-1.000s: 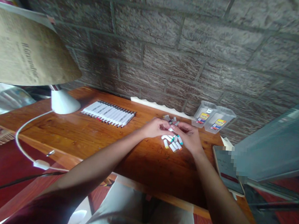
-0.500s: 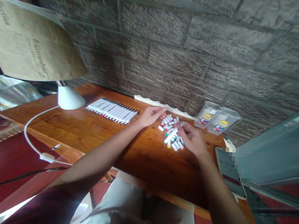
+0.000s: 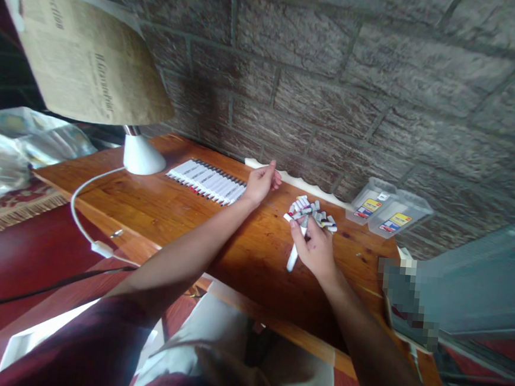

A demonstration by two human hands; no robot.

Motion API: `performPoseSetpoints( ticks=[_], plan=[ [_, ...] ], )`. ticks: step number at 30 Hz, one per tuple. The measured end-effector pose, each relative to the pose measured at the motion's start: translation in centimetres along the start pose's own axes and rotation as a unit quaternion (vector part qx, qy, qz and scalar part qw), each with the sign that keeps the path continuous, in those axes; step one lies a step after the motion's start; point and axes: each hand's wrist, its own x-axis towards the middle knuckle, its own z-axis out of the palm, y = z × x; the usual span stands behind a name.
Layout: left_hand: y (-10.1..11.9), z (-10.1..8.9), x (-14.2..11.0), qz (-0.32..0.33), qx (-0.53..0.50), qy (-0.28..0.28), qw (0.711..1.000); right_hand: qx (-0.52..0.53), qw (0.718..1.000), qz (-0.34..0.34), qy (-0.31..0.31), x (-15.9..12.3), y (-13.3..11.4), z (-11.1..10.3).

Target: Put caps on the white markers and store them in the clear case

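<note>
My right hand (image 3: 314, 245) is closed on a white marker (image 3: 294, 256), whose lower end points toward the table's front edge. Just beyond those fingers lies a heap of short white marker caps (image 3: 302, 203) with coloured ends, partly hidden by the hand. My left hand (image 3: 262, 182) hovers left of the heap, thumb raised and fingers loosely bent, with nothing seen in it. Beside its wrist, a neat row of white markers (image 3: 211, 180) lies side by side on the wooden table (image 3: 244, 245).
A lamp (image 3: 143, 153) with a newsprint shade stands at the left, its white cord hanging over the edge. Two clear plastic containers (image 3: 396, 219) stand at the back right. A white wavy-edged strip (image 3: 303, 184) lies along the brick wall, and a partly blurred tablet-like device (image 3: 402, 311) sits at the right.
My right hand now holds the marker lower and nearer me, where before it was over the caps. The left hand has moved away from the heap toward the marker row. The view has shifted slightly.
</note>
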Motion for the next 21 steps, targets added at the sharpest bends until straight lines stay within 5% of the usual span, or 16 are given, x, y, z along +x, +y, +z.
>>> performPoseSetpoints(
  ticks=[3,21],
  plan=[
    [-0.1,0.0,0.1,0.000,-0.002,0.000,1.000,0.006,0.999,-0.003,0.038,-0.2,-0.2,0.2],
    [-2.1,0.4,-0.5,0.048,0.043,-0.036,0.997,-0.007,0.998,0.062,0.011,0.2,-0.1,2.3]
  ],
)
